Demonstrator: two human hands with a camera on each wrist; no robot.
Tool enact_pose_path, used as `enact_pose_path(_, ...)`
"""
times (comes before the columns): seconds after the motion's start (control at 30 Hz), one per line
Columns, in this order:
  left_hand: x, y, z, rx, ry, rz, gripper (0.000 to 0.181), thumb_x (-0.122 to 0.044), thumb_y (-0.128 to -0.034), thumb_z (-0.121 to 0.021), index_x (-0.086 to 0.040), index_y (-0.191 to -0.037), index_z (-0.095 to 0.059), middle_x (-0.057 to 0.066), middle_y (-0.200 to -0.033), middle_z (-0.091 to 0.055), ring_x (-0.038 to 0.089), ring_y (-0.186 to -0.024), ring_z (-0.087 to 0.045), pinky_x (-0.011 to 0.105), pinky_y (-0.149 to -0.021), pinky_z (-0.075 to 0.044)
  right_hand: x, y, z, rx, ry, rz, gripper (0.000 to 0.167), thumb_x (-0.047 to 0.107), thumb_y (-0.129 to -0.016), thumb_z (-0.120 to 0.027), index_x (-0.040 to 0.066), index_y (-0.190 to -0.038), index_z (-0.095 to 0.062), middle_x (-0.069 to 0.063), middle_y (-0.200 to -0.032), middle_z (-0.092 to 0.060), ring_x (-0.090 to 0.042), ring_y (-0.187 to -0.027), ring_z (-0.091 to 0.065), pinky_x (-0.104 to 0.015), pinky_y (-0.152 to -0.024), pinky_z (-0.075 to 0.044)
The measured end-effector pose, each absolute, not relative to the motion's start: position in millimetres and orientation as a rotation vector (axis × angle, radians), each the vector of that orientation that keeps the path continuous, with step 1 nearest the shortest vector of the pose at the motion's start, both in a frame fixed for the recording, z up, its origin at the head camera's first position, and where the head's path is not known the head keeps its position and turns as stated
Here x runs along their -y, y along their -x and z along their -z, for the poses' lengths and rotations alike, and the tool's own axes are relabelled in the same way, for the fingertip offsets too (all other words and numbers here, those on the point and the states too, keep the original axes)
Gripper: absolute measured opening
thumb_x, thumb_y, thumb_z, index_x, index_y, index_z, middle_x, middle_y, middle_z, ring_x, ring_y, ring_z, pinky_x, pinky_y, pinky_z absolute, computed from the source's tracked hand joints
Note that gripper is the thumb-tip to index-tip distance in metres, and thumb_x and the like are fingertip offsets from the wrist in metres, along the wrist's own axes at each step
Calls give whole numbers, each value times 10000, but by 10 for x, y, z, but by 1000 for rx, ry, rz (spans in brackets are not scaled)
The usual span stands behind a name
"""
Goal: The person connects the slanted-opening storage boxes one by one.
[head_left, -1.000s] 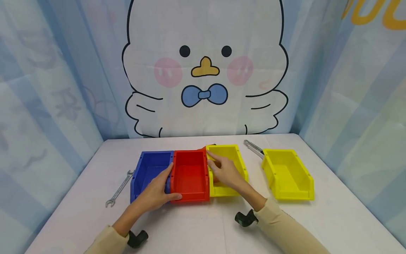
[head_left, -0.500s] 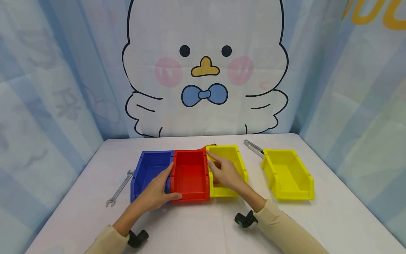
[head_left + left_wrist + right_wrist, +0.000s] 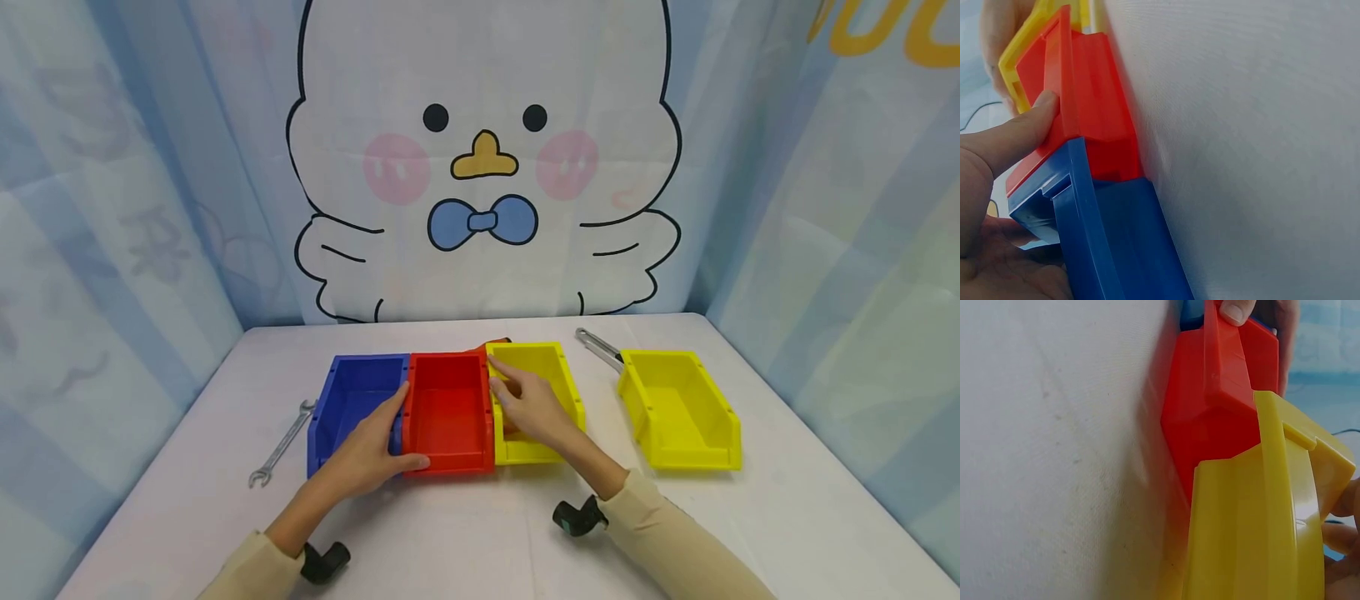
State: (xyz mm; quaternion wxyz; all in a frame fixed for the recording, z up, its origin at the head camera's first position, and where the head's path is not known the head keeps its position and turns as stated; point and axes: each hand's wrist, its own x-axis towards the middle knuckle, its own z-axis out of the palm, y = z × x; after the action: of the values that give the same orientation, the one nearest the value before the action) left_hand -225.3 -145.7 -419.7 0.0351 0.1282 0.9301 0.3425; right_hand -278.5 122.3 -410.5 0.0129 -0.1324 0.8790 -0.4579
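Three plastic storage bins stand side by side in the head view: a blue bin [image 3: 360, 396], a red bin [image 3: 450, 408] and a yellow bin [image 3: 543, 362]. My left hand [image 3: 365, 454] holds the red bin, its fingers along the wall shared with the blue one. In the left wrist view, that thumb [image 3: 1032, 128] presses the red bin's front lip. My right hand [image 3: 534, 408] reaches over the yellow bin, with index finger and thumb at its left rim against the red bin. Curled right fingers [image 3: 1344, 540] show at the yellow bin's open side in the right wrist view.
Another yellow bin [image 3: 678, 408] stands apart at the right, with a metal-ended tool [image 3: 600, 348] behind its left corner. An open-ended wrench [image 3: 281, 446] lies left of the blue bin. Part of an orange-and-black object [image 3: 491, 344] peeks out behind the bins. A printed curtain encloses the table.
Both hands keep their places on the bins. The whole head view has shifted up by a hair; nothing else has visibly moved.
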Motion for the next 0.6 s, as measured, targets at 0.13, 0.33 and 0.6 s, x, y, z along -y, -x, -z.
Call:
enact_pose_path(0.13, 1454, 2258, 4191, -2858, -392, -1054, 1153, -315, -861, -894, -108, -1712, -145, 217, -1737, -301, 483, -1573, -351, 671, -1181, -435, -1223, 2786, 4103, -2753, 420, 1421, 532, 267, -1108, -559, 224, -1625, -441, -34, -817, -569, -171, -790, -554, -186, -649, -448)
enact_pose_path(0.33, 1453, 2262, 4194, -2859, -396, -1051, 1147, -310, -868, -889, -104, -1712, -140, 221, -1739, -293, 484, -1576, -345, 671, -1189, -428, -1221, 2789, 4111, -2757, 412, 1417, 530, 268, -1109, -558, 225, -1625, -443, -88, -885, -610, -165, -792, -544, -182, -661, -448)
enact_pose_path(0.6, 1457, 2252, 4193, -2863, -397, -1035, 1142, -310, -871, -886, -100, -1711, -141, 223, -1736, -300, 486, -1571, -354, 668, -1181, -438, -1220, 2782, 4127, -2746, 410, 1412, 544, 270, -1108, -558, 237, -1634, -423, -24, -785, -509, -160, -676, -446, -179, -592, -399)
